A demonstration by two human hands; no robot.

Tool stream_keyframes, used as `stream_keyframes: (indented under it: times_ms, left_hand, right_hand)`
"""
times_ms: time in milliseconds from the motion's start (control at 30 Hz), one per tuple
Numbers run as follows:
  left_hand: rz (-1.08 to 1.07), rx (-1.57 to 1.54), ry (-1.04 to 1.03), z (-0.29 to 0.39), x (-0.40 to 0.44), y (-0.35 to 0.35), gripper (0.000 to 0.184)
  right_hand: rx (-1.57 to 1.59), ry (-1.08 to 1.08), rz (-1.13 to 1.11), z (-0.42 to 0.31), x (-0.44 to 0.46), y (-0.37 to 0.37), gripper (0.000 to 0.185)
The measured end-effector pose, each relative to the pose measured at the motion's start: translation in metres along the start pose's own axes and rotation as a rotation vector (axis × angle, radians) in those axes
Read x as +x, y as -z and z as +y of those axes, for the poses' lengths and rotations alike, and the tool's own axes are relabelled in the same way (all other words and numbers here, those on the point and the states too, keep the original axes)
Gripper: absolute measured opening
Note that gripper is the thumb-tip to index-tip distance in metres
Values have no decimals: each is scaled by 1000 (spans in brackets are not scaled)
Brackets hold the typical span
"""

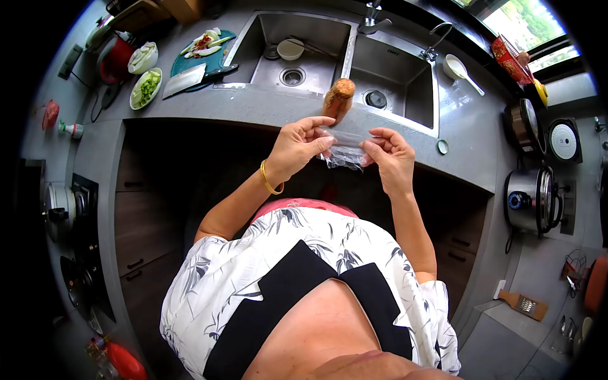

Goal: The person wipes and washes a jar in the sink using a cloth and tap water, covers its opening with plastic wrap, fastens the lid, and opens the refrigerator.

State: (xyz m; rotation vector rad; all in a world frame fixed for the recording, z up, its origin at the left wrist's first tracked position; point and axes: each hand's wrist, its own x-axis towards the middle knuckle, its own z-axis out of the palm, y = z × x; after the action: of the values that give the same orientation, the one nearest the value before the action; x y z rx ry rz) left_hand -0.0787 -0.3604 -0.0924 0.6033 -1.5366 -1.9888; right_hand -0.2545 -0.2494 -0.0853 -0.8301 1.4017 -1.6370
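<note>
A clear plastic bag [344, 147] is stretched between my two hands, just in front of the counter's edge. My left hand [297, 147], with a yellow bangle at the wrist, pinches the bag's left side. On the right side my right hand [391, 158] grips it between thumb and fingers. Right behind the bag, at the counter edge in front of the sink, is a brown-orange, elongated thing [339, 101] that looks like a root vegetable. Its lower end is partly hidden, and I cannot tell whether it touches the bag.
A double sink [347, 60] holds a pale bowl [290, 49]. To its left are a cleaver [185, 81], a teal cutting board [218, 58] with cut vegetables, and a plate of chopped greens [147, 88]. A white ladle [462, 71] and a small round lid [443, 147] lie right.
</note>
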Motion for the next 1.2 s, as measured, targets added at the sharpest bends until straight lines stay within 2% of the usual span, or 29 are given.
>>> stream_keyframes:
  times_ms: [133,267,333,433,500,700,800,867,900,967,1133,1200]
  left_hand:
    - [21,1,44,-9,21,-14,30]
    - [24,111,225,-33,28,-17,24]
    - [126,140,210,-47,30,-15,25]
    - [258,156,163,-63,32,-4,26]
    - [365,263,88,-76,35,4,36]
    - [537,782,-74,-98,54,4,96]
    - [536,830,-85,-120,68,6,110]
    - [488,848,-215,-130,79,5,116]
    - [464,855,-281,-134,85,4,120]
    - [500,780,-304,-143,93,3,117]
    - [516,698,-356,-154,111,3,116]
    - [504,705,-361,-155,115,5,115]
  right_hand:
    - [-65,0,-27,0,23,31,22]
    - [-227,-49,-43,12,29,79,20]
    - [-296,-95,-16,23,29,112,17]
    - [-525,0,31,57,31,173,13]
    - [-495,-53,117,66,28,196,11]
    - [-559,-63,372,95,35,232,8]
    - [-577,-60,503,107,40,234,9]
    - [-566,-2,598,117,44,232,6]
    - [-657,57,592,124,48,233,7]
    - [-836,178,578,131,54,229,8]
    - [-1345,189,586,132,63,215,8]
    - [-1445,207,585,132,65,215,8]
